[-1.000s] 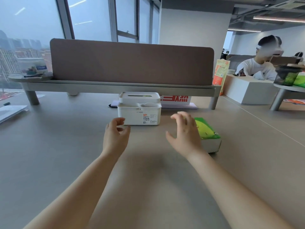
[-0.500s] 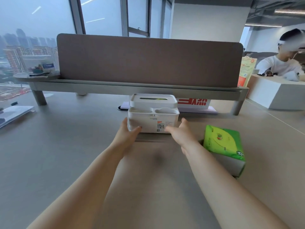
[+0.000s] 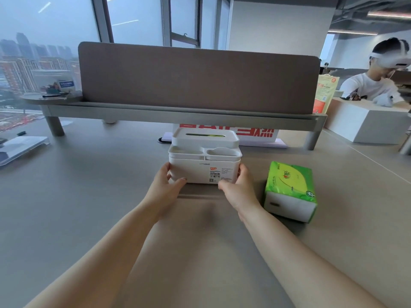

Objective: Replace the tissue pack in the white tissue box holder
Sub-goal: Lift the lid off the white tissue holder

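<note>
One white tissue box holder (image 3: 204, 164) stands on the grey table (image 3: 89, 196), near the middle and just in front of the raised shelf with its brown divider panel (image 3: 198, 78). Its lid is on, with a strip of green showing through the slot on top, and two open compartments sit along its near edge. Both of the person's hands are on it. The left hand (image 3: 165, 185) grasps the left end, thumb on the near face and fingers wrapped round the side. The right hand (image 3: 239, 187) grasps the right end the same way, thumb at the lower near edge. One green tissue pack (image 3: 290, 190) lies flat on the table just right of the holder, apart from it and from the right hand. One other person (image 3: 375, 83) sits at the far right.
</note>
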`<state>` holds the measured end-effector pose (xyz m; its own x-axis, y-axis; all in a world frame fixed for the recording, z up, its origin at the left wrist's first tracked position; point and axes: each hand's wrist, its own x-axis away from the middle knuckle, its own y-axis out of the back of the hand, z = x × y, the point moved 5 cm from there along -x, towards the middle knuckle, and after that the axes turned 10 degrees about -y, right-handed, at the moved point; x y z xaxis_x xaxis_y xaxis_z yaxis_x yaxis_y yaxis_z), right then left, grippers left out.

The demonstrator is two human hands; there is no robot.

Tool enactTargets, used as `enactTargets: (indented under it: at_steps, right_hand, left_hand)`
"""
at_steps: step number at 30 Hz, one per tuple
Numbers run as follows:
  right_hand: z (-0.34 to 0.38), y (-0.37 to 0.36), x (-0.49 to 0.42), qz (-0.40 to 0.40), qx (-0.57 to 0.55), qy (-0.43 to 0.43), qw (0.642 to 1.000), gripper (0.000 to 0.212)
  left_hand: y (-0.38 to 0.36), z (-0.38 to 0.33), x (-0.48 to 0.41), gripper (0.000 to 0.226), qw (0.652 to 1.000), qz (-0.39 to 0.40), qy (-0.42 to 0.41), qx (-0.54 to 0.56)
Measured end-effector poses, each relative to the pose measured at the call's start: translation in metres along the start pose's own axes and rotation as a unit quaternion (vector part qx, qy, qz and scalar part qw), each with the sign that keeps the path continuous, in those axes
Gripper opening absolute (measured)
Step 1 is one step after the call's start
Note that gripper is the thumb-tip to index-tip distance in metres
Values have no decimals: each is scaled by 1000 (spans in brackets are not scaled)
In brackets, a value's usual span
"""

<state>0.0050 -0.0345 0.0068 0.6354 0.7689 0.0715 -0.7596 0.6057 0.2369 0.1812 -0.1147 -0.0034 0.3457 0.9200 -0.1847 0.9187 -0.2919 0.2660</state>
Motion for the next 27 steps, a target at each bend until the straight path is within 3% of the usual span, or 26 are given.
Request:
enactTargets:
  at_steps: [8, 16, 20, 24, 27]
  right_hand:
    - [-7, 29, 45, -38, -21, 47, 998, 32]
    - [-20, 45, 56, -65, -53, 37, 996, 42]
    - [-15, 52, 55, -62, -94, 46, 993, 33]
    - [-11, 60, 54, -79, -135, 61, 986, 24]
    - [-6, 64, 51, -97, -131, 70, 984, 20]
  left_hand:
    - [-1, -14, 61, 59, 999, -29, -26, -1]
    - [6, -27, 85, 39, 991, -130, -43, 6]
    - [16, -29, 84, 38, 982, -179, -38, 54]
    - [24, -38, 63, 53, 984, -167, 11, 58]
    - [23, -54, 44, 42, 991, -132, 28, 17]
